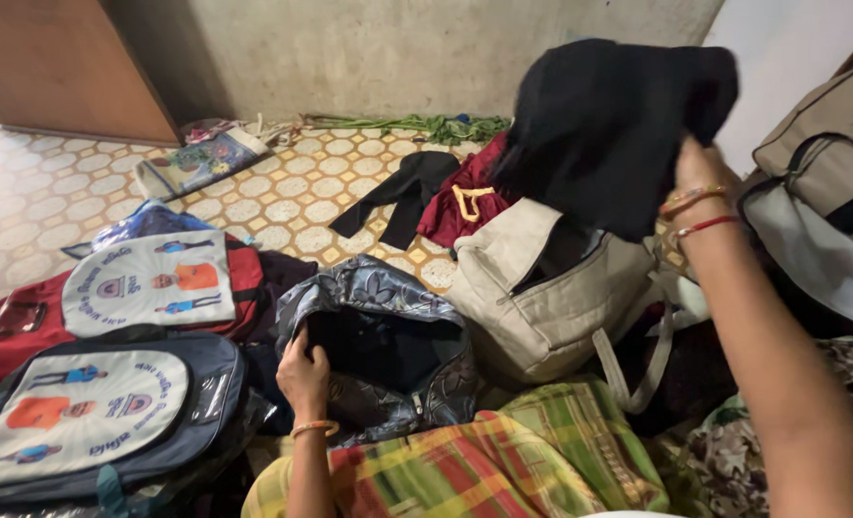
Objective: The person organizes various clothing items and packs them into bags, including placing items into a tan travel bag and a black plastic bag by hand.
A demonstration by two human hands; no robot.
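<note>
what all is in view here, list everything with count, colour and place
floral bag: 1, grey-blue, centre, mouth open
beige bag: 1, beige, right of centre, zip open
black garment: 1, black, held up above the beige bag
school backpacks: 2, navy in front, red behind, left
maroon cloth: 1, maroon, floor behind the beige bag
dark cloth: 1, black, floor beside the maroon cloth
green cloth: 1, green, along the far wall
large bag: 1, beige with dark straps, far right
plaid fabric: 1, green, red and yellow, bottom centre
tiled floor: yellow and white
left hand: on the floral bag's opening
right hand: raised, grip on the black garment
</note>
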